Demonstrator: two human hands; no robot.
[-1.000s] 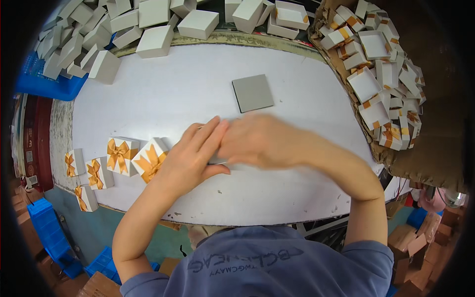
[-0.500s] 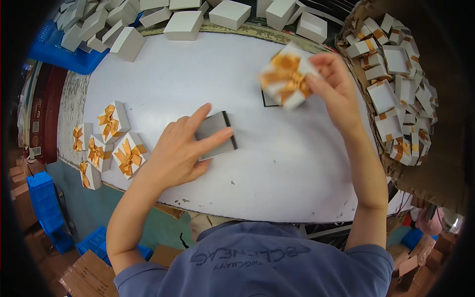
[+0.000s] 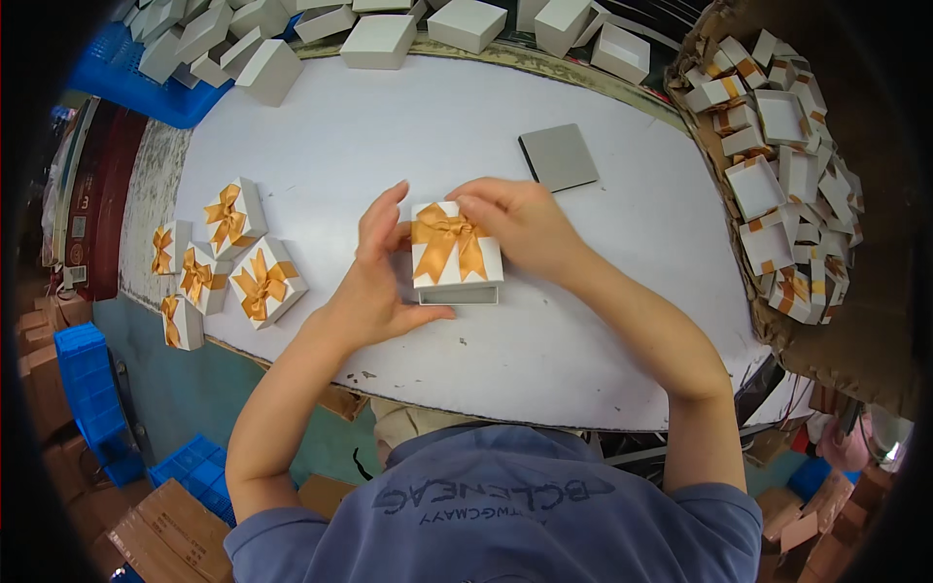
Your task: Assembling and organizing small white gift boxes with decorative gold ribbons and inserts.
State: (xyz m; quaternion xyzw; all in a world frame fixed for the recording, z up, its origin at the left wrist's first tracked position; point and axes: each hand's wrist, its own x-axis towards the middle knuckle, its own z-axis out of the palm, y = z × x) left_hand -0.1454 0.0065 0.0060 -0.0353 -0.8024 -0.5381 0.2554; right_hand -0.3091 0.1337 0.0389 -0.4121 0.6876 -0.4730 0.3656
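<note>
A white gift box lid with a gold ribbon bow (image 3: 449, 243) sits over a shallow box base (image 3: 461, 295), whose near rim shows below it. My right hand (image 3: 525, 225) grips the lid's far right corner, fingers bent over its edge. Around the left side curls my left hand (image 3: 379, 282), its thumb along the near side of the base and its index finger raised. Whether the lid is fully down on the base cannot be told. Beyond my right hand lies a flat grey square with a dark edge (image 3: 559, 157).
Several bow-topped white boxes (image 3: 264, 284) stand at the table's left. Plain white boxes (image 3: 379, 41) line the far edge, some in a blue basket (image 3: 146, 83). A cardboard carton (image 3: 714, 209) at right holds ribboned lids (image 3: 782, 117).
My right hand has brought the bow lid from the far right to the middle, over the base at my left hand. The grey square is now uncovered.
</note>
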